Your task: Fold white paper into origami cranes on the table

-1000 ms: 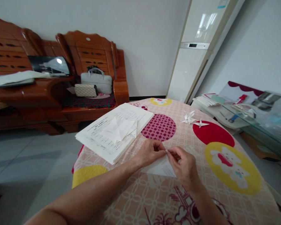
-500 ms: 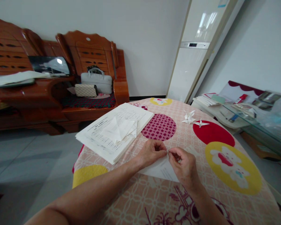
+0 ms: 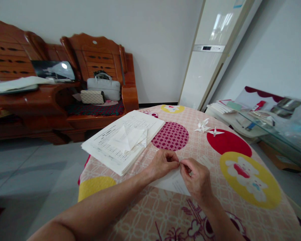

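My left hand [image 3: 165, 161] is closed in a pinch over the table. Its thumb and index fingertips meet those of my right hand [image 3: 195, 174], which also pinches. Whatever the fingertips hold is too small and too covered to make out. Under both hands a white printed sheet of paper [image 3: 172, 181] lies on the tablecloth, partly hidden by them. Two white folded paper cranes [image 3: 202, 126] [image 3: 215, 132] rest beyond my right hand. Left of my hands is a stack of printed paper [image 3: 110, 159], with several folded white paper pieces [image 3: 126, 139] on top.
The round table has a patterned tablecloth [image 3: 145, 214]. Behind it are a wooden chair [image 3: 129, 97] with bags [image 3: 104, 87] and a tall white air conditioner [image 3: 203, 67]. To the right, a glass-topped side table [image 3: 278, 137] carries papers and plastic bags.
My right hand's fingers have curled in slightly, and its fingertips have closed up against those of my left hand. The papers and cranes have stayed put.
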